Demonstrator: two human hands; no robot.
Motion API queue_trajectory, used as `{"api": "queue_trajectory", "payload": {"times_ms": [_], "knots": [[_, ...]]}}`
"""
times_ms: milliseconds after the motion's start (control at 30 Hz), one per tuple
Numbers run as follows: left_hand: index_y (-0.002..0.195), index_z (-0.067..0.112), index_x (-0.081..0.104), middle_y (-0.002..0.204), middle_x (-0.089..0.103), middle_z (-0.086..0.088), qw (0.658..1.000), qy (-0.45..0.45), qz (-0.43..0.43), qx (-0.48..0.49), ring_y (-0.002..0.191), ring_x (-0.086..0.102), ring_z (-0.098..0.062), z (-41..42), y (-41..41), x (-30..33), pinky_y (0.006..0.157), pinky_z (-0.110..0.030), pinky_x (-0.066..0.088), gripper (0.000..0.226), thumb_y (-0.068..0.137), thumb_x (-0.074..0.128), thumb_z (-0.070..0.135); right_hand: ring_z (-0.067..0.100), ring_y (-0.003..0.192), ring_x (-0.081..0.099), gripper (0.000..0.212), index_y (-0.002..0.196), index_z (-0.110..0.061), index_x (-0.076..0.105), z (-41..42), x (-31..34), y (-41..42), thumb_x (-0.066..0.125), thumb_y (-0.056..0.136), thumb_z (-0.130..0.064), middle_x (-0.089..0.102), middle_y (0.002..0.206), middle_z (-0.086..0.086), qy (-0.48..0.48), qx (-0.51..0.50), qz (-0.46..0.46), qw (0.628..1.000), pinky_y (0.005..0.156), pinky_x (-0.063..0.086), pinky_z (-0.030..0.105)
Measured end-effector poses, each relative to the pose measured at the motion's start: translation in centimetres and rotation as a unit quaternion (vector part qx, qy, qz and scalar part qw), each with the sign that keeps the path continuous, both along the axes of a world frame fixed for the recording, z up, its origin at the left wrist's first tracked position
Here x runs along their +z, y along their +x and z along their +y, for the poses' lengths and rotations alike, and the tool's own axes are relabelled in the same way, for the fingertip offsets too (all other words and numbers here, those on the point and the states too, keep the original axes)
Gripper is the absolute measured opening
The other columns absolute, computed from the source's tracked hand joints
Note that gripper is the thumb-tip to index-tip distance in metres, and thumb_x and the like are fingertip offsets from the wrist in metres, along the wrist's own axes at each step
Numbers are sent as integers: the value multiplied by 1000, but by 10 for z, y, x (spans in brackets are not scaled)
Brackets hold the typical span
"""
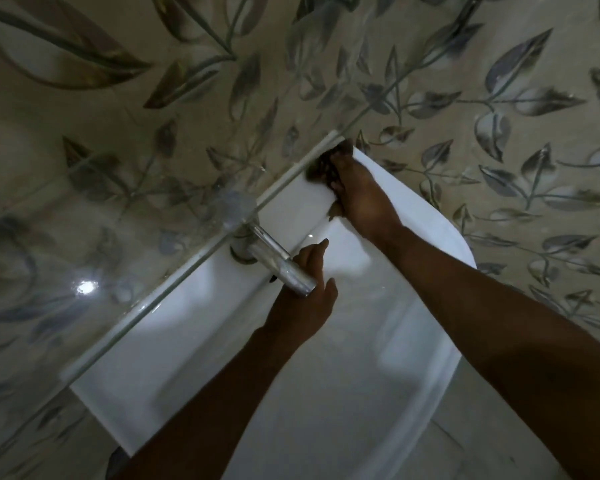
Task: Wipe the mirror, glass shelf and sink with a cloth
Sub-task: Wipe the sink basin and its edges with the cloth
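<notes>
I see my right hand (355, 192) pressed down on a dark cloth (321, 168) at the far back corner of the white sink (413, 341). The cloth is bunched under the fingers on the flat rear ledge, touching the edge of the glass shelf (194, 258), and a scrap of it shows below the palm. How tightly the fingers curl into the cloth I cannot tell, since the hand is blurred.

My left hand (309, 292) sits at the spout end of the chrome tap (274, 261), above the basin. Its fingers lie fairly straight along the far side of the spout and the thumb comes up on the near side, so the spout is loosely between them.

The glass shelf runs diagonally over the back of the sink and carries a bright spot of reflected light. Leaf-patterned wall tiles (499, 98) fill the view behind and show through the glass.
</notes>
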State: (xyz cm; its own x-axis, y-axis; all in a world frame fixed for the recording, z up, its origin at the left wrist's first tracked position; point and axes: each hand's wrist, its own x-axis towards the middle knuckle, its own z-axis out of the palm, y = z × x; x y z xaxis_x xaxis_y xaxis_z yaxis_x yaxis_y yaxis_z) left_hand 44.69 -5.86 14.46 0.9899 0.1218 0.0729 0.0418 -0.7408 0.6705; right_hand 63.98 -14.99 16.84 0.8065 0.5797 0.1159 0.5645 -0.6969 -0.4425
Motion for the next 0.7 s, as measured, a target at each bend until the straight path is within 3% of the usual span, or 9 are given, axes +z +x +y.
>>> {"api": "queue_trajectory", "payload": {"times_ms": [67, 133, 233, 367, 433, 567, 633, 700], "knots": [[150, 21, 29, 151, 37, -3, 997, -59, 49, 20, 138, 36, -17, 3, -7, 0, 117, -28, 29, 61, 95, 54, 27, 34, 143, 36, 75, 149, 1, 37, -4, -3, -1, 72, 83, -6, 38, 153, 20, 47, -37, 4, 998, 121, 26, 29], [148, 21, 33, 150, 38, 0, 987, -131, 84, 45, 136, 38, -12, 5, -19, 1, 115, -25, 33, 59, 94, 57, 21, 33, 144, 34, 66, 148, 0, 37, 0, -6, -17, 64, 88, 1, 37, 154, 20, 65, -54, -9, 996, 118, 27, 19], [139, 19, 44, 136, 44, 5, 979, -161, 102, 77, 120, 41, -2, 12, -50, 6, 91, -3, 36, 48, 94, 60, 17, 32, 148, 27, 70, 152, -1, 32, -20, -19, -41, 63, 91, -11, 29, 159, 19, 0, -20, -74, 997, 121, 28, 42], [133, 25, 49, 123, 51, 10, 974, -145, 138, 102, 110, 53, -8, 19, -99, -3, 86, -14, 42, 41, 94, 59, 20, 39, 149, 21, 85, 151, 6, 27, -57, -43, -44, 74, 84, -15, 25, 160, 24, -129, 13, -179, 975, 120, 23, 54], [134, 26, 49, 123, 52, 10, 969, -158, 154, 112, 106, 53, -6, 16, -116, -8, 83, -11, 43, 41, 94, 58, 20, 39, 151, 16, 89, 152, 6, 23, -53, -53, -51, 75, 83, -17, 19, 161, 23, -128, 5, -159, 979, 121, 20, 55], [134, 28, 49, 121, 53, 10, 962, -175, 170, 124, 104, 52, -1, 9, -131, -11, 78, -5, 42, 42, 94, 58, 19, 38, 152, 10, 77, 153, 5, 22, -31, -89, -99, 63, 92, -18, 17, 162, 23, -63, -11, -64, 996, 121, 18, 57], [135, 29, 49, 121, 52, 12, 960, -173, 177, 128, 103, 51, 1, 7, -133, -10, 78, -4, 41, 42, 95, 58, 19, 36, 152, 10, 84, 154, 2, 21, -24, -104, -119, 68, 89, -22, 17, 162, 21, -79, -3, -4, 997, 124, 14, 52], [135, 29, 49, 121, 52, 13, 962, -168, 175, 126, 103, 51, 1, 8, -135, -8, 78, -3, 40, 43, 95, 57, 18, 34, 151, 16, 84, 154, 0, 26, -31, -106, -118, 72, 87, -20, 22, 161, 20, -92, 34, -12, 995, 124, 15, 48]]}}
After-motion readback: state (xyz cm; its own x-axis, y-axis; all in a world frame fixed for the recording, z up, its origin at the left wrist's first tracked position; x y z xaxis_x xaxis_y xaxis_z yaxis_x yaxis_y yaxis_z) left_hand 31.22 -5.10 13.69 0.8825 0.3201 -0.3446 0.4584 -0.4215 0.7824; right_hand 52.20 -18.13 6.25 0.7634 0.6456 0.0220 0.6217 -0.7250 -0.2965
